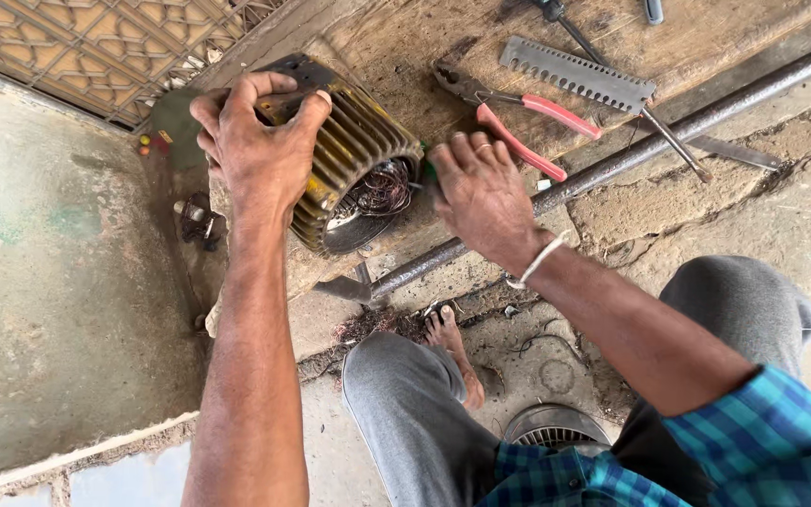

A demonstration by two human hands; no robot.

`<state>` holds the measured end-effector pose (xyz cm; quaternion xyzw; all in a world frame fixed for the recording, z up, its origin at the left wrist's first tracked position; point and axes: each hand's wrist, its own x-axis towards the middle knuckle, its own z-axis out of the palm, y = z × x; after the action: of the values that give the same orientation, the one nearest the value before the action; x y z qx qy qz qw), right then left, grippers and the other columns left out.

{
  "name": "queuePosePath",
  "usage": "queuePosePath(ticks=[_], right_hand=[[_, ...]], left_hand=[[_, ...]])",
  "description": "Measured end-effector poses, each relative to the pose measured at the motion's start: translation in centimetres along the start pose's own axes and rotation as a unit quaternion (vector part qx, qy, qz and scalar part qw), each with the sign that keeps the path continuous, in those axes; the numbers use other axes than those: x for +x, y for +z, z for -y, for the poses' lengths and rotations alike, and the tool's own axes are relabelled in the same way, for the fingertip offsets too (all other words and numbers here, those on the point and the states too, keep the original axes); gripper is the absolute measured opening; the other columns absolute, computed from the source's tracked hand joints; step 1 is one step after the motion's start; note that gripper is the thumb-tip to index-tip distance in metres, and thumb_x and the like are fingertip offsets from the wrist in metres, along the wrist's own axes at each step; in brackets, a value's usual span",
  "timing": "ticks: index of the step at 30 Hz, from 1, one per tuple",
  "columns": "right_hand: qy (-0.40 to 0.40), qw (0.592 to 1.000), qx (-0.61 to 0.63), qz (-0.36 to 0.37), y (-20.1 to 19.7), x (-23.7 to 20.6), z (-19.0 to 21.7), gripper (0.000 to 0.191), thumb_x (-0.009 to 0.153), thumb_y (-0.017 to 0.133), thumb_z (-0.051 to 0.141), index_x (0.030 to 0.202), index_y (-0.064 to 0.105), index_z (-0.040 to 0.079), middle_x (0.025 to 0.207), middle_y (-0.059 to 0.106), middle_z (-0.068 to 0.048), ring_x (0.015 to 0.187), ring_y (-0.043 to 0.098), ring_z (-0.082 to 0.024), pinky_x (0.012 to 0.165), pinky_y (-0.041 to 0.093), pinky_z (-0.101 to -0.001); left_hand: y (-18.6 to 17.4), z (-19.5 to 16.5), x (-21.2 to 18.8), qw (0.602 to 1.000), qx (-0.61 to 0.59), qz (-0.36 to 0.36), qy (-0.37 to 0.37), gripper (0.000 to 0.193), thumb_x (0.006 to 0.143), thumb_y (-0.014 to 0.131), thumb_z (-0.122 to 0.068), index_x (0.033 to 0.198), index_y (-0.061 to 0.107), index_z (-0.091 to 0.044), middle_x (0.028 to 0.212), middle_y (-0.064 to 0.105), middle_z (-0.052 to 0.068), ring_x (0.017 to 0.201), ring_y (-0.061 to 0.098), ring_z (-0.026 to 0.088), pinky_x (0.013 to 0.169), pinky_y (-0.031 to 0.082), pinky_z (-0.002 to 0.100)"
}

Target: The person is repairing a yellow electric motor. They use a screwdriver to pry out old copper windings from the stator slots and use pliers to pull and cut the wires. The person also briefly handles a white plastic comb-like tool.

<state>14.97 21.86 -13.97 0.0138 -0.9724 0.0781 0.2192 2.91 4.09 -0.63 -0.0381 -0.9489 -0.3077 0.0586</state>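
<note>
The finned yellow motor housing (354, 155) lies on its side at the near edge of the wooden bench (405, 42), its open end with tangled copper windings (384, 188) facing you. Your left hand (260, 150) clamps over the top of the housing, fingers spread and curled round the fins. Your right hand (485, 197) sits just beside the open end, fingers closed on a small green-handled tool (429, 172). Beyond it on the bench lie red-handled pliers (518, 117) and a toothed metal strip (576, 75). A steel bar (631, 155) runs along the bench's near edge above the rough concrete floor (58, 282).
</note>
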Motion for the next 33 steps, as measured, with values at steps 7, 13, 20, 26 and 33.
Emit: queuePosePath(ticks=[7,13,20,26,33], right_hand=[[0.184,0.894,0.394,0.109,-4.7,-10.3,-3.7,0.034,0.106,0.055,0.028,0.132,0.060,0.007,0.068,0.068,-0.013,0.038,0.043,-0.012,0.032,0.033,-0.0275],[0.167,0.882,0.439,0.044,-8.0,-19.0,-4.6,0.033,0.105,0.053,0.028,0.126,0.059,0.003,0.086,0.070,-0.010,0.048,0.055,-0.007,0.042,0.049,-0.0249],[0.111,0.943,0.302,0.087,-8.5,-20.5,-6.2,0.029,0.094,0.066,0.027,0.116,0.063,0.009,0.090,0.074,-0.003,0.041,0.055,-0.009,0.036,0.047,-0.0296],[0.111,0.968,0.169,0.147,-9.4,-17.5,-6.7,0.037,0.090,0.067,0.033,0.125,0.067,0.019,0.094,0.073,-0.005,0.041,0.058,-0.011,0.026,0.045,-0.0283],[-0.045,0.993,-0.010,0.112,-12.7,-15.6,-8.0,0.045,0.095,0.065,0.024,0.139,0.056,0.029,0.105,0.071,-0.004,0.052,0.060,-0.010,0.032,0.045,-0.0247]], left_hand=[[0.9,0.3,1.2,0.986,0.004,0.020,0.163,0.038,0.077,0.094,-0.039,0.106,0.074,-0.026,0.128,0.043,0.005,0.133,0.038,0.029,0.114,0.031,0.065],[1.6,0.8,2.1,0.984,-0.027,0.035,0.170,0.037,0.078,0.095,-0.033,0.105,0.072,-0.025,0.125,0.044,0.005,0.132,0.040,0.028,0.115,0.034,0.060],[0.8,1.0,1.3,0.982,-0.085,0.070,0.153,0.033,0.082,0.089,-0.033,0.108,0.070,-0.024,0.127,0.040,0.005,0.135,0.042,0.026,0.113,0.045,0.053],[0.7,0.8,1.3,0.982,-0.024,0.047,0.183,0.032,0.086,0.090,-0.033,0.111,0.072,-0.023,0.128,0.040,0.005,0.134,0.043,0.027,0.113,0.048,0.051],[1.3,1.7,1.5,0.977,-0.049,0.042,0.204,0.033,0.088,0.092,-0.034,0.112,0.072,-0.023,0.128,0.040,0.004,0.133,0.042,0.026,0.113,0.050,0.048]])
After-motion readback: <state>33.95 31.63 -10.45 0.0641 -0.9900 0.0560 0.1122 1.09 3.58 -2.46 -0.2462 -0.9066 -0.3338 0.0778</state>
